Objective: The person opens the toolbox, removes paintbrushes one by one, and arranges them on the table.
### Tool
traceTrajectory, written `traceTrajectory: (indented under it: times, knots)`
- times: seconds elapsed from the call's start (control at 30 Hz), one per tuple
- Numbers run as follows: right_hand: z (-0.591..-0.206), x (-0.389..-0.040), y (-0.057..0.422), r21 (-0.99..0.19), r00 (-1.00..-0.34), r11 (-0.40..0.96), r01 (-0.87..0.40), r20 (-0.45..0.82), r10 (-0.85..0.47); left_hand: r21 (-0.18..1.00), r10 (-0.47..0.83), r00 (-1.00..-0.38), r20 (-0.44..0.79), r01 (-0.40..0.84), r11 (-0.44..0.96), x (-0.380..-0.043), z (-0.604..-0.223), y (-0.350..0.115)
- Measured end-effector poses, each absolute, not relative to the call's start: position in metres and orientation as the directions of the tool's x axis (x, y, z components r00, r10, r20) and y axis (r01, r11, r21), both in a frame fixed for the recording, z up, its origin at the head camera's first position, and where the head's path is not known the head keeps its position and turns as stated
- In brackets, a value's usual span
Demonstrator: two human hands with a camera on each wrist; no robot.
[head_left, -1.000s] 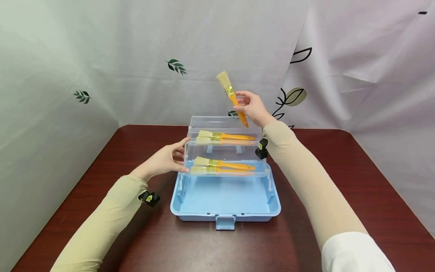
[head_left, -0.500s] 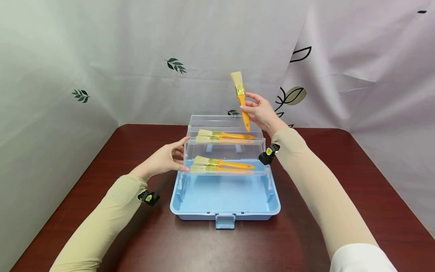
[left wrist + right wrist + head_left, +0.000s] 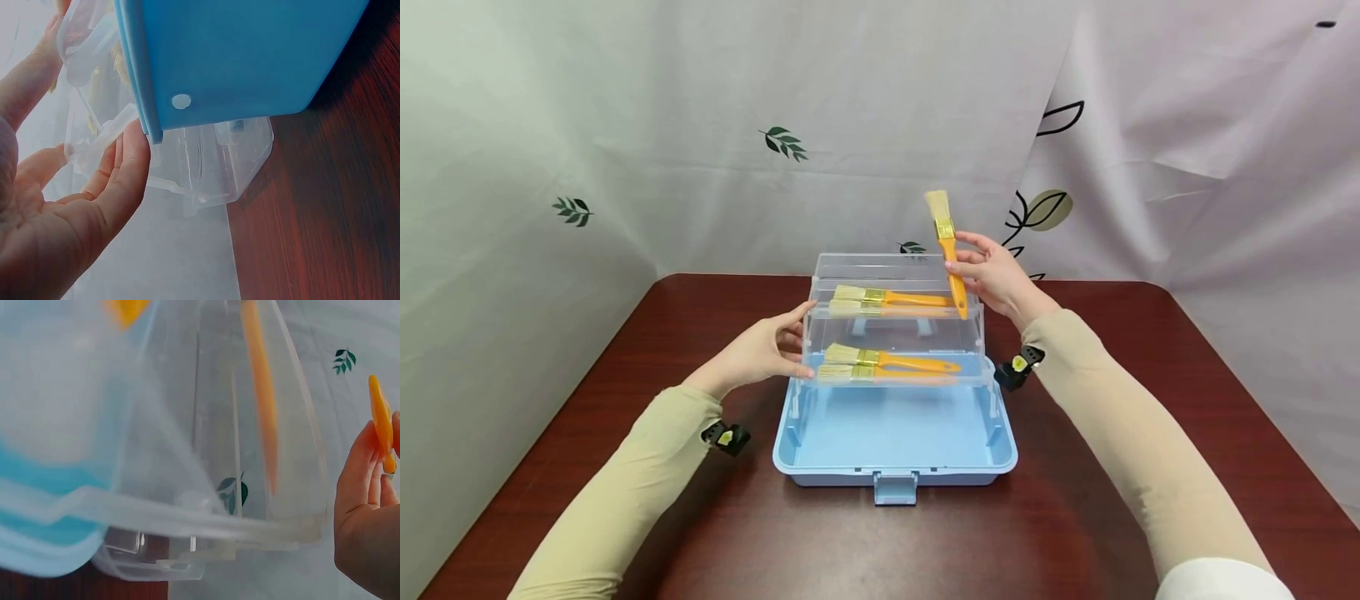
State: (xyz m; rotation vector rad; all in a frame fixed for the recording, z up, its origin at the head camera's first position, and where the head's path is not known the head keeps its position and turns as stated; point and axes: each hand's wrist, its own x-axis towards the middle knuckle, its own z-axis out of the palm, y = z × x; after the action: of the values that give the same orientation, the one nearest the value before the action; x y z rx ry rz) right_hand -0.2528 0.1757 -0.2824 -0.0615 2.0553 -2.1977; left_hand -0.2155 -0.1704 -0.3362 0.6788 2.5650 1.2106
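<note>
Holding up a paintbrush (image 3: 948, 248) in the right hand (image 3: 1000, 279), with pale bristles on top, gold ferrule and orange handle, tilting slightly and overlapping the right end of the upper tier in the head view. Gripping the left end of the clear trays (image 3: 970, 337) with the left hand (image 3: 756, 354). Carrying matching brushes (image 3: 921, 363) lengthwise on two tiers, pointing bristles leftward. Standing open on the counter (image 3: 895, 550) as a light-blue box (image 3: 887, 433), hanging its front latch (image 3: 895, 490) downward.

Leaf-printed pale cloth (image 3: 865, 100) hangs behind a reddish-brown table (image 3: 880, 542).
</note>
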Motion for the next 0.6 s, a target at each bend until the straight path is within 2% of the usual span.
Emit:
traceTrajectory:
  times: [0.6]
  knots:
    - [-0.298,-0.219,0.206,-0.997,-0.976,0.066,0.032,-0.046,-0.214,0.777,0.488,-0.873,-0.02,0.294,0.557,-0.216,-0.338,-0.171]
